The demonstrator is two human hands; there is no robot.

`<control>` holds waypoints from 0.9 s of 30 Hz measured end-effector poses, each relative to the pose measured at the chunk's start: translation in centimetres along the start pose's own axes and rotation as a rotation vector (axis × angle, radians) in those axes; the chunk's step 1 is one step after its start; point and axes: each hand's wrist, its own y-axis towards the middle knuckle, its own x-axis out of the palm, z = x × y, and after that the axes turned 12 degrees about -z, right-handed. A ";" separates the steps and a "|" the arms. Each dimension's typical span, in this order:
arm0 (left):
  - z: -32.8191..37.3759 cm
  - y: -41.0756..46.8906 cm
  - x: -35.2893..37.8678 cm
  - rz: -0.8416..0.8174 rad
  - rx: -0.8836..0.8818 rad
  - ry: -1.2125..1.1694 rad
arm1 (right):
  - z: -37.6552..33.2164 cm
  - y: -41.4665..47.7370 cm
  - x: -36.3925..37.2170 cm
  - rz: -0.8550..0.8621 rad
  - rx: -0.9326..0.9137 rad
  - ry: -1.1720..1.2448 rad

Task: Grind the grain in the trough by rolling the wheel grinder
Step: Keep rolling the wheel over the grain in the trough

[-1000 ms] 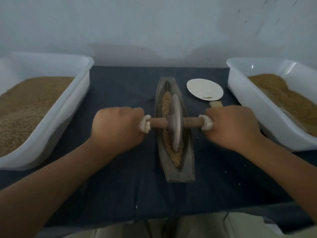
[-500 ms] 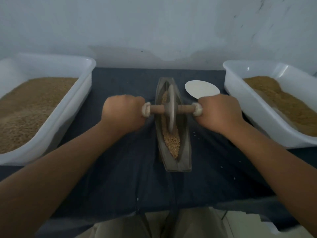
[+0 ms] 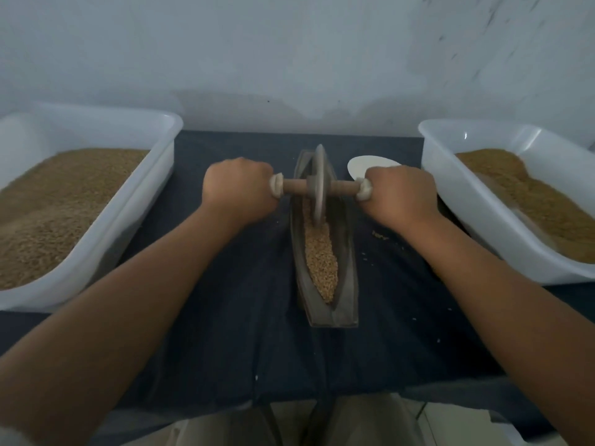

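Dark boat-shaped trough points away; wheel grinder sets its wooden axle crosswise, left grip and right grip clenching the ends.

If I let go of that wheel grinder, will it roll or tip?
Probably rolls toward you: the grinder sits at the raised far end of the trough. Likely tips too: thin rim, steadied only by the left hand and right hand on the axle.

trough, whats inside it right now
Tan grain fills the near part of the trough, and the grinder wheel stands in the far end. What lies beneath the wheel is covered.
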 end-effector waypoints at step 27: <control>-0.5 -8.9 0.6 0.261 0.197 -0.049 | 0.9 -8.2 0.5 0.136 -0.095 -0.001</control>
